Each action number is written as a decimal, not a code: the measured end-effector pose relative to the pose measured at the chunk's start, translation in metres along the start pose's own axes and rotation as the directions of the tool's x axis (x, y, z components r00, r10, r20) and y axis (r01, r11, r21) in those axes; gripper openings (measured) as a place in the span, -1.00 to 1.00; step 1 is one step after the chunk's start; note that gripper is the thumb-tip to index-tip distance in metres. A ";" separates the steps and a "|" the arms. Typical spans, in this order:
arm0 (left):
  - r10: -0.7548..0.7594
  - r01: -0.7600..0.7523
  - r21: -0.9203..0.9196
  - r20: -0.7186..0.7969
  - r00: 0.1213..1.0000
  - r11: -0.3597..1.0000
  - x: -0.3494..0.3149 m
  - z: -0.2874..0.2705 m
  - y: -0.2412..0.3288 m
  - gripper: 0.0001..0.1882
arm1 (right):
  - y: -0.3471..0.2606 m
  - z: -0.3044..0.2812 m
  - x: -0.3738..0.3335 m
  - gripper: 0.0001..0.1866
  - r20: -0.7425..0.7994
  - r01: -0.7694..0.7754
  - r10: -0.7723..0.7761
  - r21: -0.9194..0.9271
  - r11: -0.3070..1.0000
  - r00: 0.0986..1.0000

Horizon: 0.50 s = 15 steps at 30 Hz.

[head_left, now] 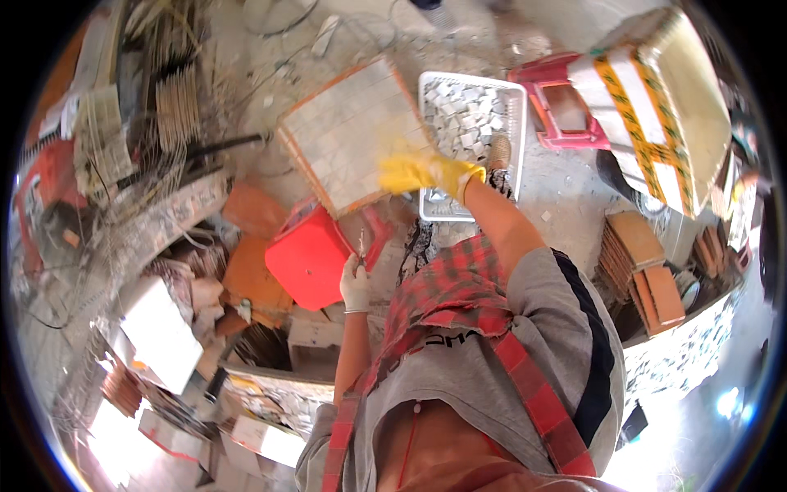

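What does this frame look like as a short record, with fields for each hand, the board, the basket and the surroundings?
Left hand: pale-gloved, holding a slim object, kind unclear
Right hand: yellow-gloved, motion-blurred, over the right part of the board; contact unclear
Board: pale gridded face, orange edges
Basket: white, right of the board, holding many small pale pieces
Near left hand: red stool
Far right: pink stool beside a white box with yellow-patterned tape

Stool point(307, 261) blocking left, seemingly passable floor point(559, 193) right
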<state>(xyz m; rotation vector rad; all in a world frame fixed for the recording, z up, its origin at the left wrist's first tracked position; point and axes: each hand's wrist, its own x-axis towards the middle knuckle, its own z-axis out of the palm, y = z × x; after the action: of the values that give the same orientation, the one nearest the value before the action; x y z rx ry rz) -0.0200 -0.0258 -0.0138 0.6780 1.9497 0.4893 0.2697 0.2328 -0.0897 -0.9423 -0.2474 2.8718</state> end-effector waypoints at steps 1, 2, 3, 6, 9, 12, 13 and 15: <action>0.084 -0.084 0.006 0.029 0.996 0.996 0.004 0.007 0.036 -0.56 | 0.006 0.000 -0.017 -0.39 -0.021 0.010 -0.008 0.089 0.996 1.000; 0.170 -0.171 0.013 0.072 0.983 0.985 0.013 0.017 0.067 -0.57 | 0.011 -0.015 -0.037 -0.38 -0.048 0.113 -0.109 0.092 0.989 0.993; 0.333 -0.345 0.086 0.132 0.934 0.934 0.037 0.026 0.081 -0.59 | 0.017 -0.031 -0.056 -0.37 -0.078 0.217 -0.210 0.096 0.972 0.975; 0.383 -0.435 0.138 0.292 0.876 0.890 0.025 0.087 0.239 -0.64 | 0.011 -0.071 -0.139 -0.38 -0.259 0.561 -0.512 0.174 0.809 0.819; 0.597 -0.659 0.034 0.392 0.700 0.751 0.000 0.173 0.363 -0.66 | -0.019 -0.027 -0.307 -0.47 -0.505 0.653 -0.624 -0.146 0.743 0.597; 0.828 -0.960 -0.051 0.520 0.209 0.274 -0.032 0.298 0.489 -0.69 | 0.053 -0.132 -0.387 -0.50 -0.687 0.627 -0.571 -0.213 0.749 0.449; 0.817 -0.921 -0.228 0.558 0.142 0.316 -0.061 0.338 0.525 -0.70 | 0.078 -0.144 -0.420 -0.50 -0.764 0.640 -0.518 -0.183 0.746 0.384; 0.789 -0.955 -0.296 0.582 -0.197 -0.020 -0.106 0.423 0.591 -0.70 | 0.144 -0.156 -0.480 -0.48 -0.879 0.706 -0.390 -0.092 0.703 0.273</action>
<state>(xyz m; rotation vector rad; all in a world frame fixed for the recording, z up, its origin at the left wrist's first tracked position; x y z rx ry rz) 0.5462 0.3788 0.2223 2.2015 0.4317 0.6993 0.7399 0.0368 0.0369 -1.6439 0.0159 1.4269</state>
